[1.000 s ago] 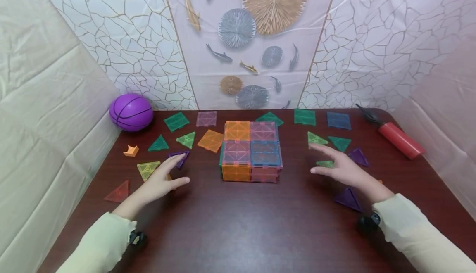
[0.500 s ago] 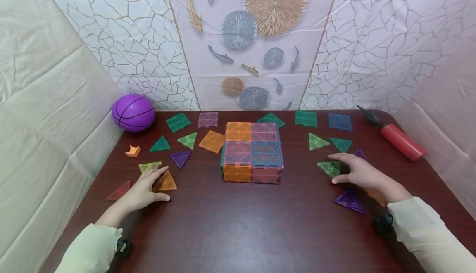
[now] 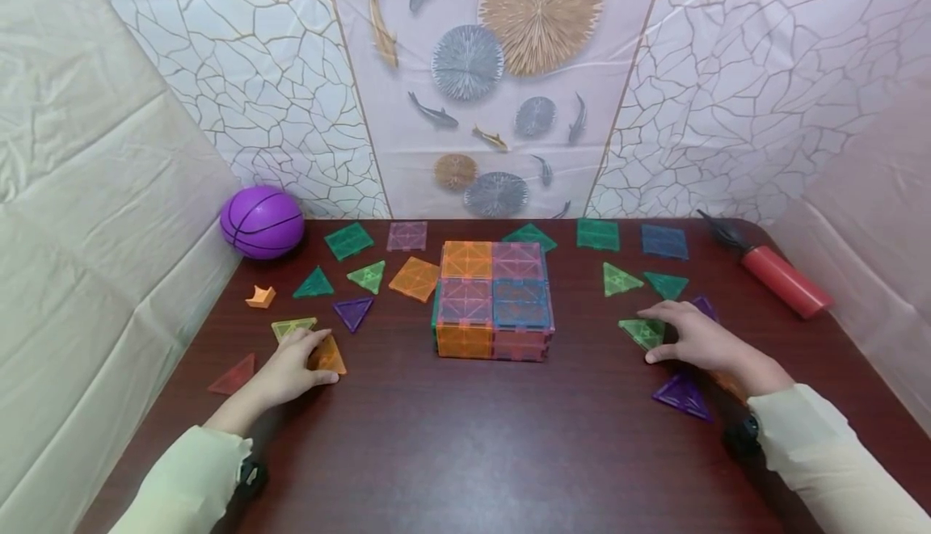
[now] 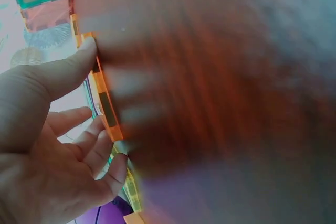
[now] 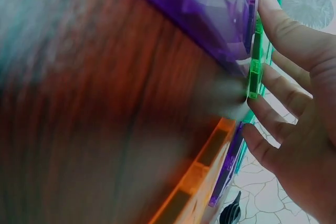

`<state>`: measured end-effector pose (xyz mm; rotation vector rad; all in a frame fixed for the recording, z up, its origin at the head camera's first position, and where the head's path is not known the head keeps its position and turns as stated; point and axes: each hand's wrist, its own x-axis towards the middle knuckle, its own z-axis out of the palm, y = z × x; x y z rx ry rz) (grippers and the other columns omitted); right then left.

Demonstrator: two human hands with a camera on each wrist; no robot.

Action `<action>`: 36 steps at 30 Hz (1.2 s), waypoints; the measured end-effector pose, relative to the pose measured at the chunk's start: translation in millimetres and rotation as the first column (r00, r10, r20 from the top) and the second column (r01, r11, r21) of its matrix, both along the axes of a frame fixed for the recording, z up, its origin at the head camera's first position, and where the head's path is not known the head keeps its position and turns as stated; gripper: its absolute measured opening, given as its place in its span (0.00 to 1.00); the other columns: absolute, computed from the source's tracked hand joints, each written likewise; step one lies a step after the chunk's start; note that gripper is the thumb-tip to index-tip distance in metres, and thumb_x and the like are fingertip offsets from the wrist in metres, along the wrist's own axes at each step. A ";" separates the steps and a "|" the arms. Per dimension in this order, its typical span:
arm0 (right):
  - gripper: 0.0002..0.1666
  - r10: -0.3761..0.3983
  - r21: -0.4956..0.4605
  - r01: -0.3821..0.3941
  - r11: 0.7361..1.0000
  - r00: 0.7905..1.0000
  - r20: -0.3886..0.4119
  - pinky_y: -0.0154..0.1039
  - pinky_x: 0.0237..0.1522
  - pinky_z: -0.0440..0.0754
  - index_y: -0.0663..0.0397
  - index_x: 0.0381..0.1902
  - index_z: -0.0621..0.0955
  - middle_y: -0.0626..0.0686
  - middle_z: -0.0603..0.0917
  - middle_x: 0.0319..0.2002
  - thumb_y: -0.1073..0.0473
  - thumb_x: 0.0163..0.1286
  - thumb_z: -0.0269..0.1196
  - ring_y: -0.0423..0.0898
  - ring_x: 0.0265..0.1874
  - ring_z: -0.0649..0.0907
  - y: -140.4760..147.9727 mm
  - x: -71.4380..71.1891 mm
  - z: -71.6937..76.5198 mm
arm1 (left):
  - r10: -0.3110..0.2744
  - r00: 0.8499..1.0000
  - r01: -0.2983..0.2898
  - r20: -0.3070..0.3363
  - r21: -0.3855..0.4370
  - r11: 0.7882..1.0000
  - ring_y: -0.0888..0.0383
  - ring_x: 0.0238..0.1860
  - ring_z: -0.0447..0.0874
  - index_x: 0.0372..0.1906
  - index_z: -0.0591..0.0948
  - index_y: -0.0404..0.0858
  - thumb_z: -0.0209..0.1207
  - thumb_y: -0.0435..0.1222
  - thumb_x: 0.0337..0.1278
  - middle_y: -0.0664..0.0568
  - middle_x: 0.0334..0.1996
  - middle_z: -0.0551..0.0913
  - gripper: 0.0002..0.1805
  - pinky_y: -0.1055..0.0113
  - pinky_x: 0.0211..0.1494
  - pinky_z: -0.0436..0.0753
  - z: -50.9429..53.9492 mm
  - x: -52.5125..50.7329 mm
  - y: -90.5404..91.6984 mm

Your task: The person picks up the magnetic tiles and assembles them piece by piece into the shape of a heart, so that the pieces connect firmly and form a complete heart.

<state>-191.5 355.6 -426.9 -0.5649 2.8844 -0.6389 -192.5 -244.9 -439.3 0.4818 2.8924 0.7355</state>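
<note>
My left hand [image 3: 291, 368] is over a flat orange triangle magnetic tile [image 3: 331, 355] on the table. In the left wrist view its thumb touches a corner of that orange tile [image 4: 105, 98], while the other fingers lie loosely bent on the far side. My right hand [image 3: 698, 340] is beside a light green triangle tile [image 3: 642, 330]. Thumb and fingers are spread around this green tile [image 5: 255, 59] in the right wrist view, fingertips close to its edge; contact is unclear. Between the hands stands a box of orange, pink and blue square tiles [image 3: 494, 300].
Loose tiles lie around both hands, including a purple triangle [image 3: 684, 395], a red triangle [image 3: 234, 375] and a yellow triangle [image 3: 292, 325]. A purple ball [image 3: 262, 223] sits back left, and a red hand pump [image 3: 785, 279] lies at the right. A fabric wall stands behind.
Both hands have drawn back toward the near side and outward, down to the tiles. Over the last half second the left thumb has come onto the orange triangle; the right hand has shifted slightly.
</note>
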 end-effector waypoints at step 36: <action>0.23 -0.311 -0.318 0.253 0.914 0.939 -0.146 0.35 0.27 0.80 0.62 0.55 0.79 0.65 0.82 0.51 0.58 0.65 0.66 0.54 0.34 0.86 -63.9 24.5 40.0 | 0.023 0.980 -0.087 0.198 0.319 0.944 0.47 0.44 0.81 0.58 0.72 0.23 0.59 0.30 0.62 0.33 0.47 0.81 0.22 0.56 0.45 0.82 30.0 2.1 28.9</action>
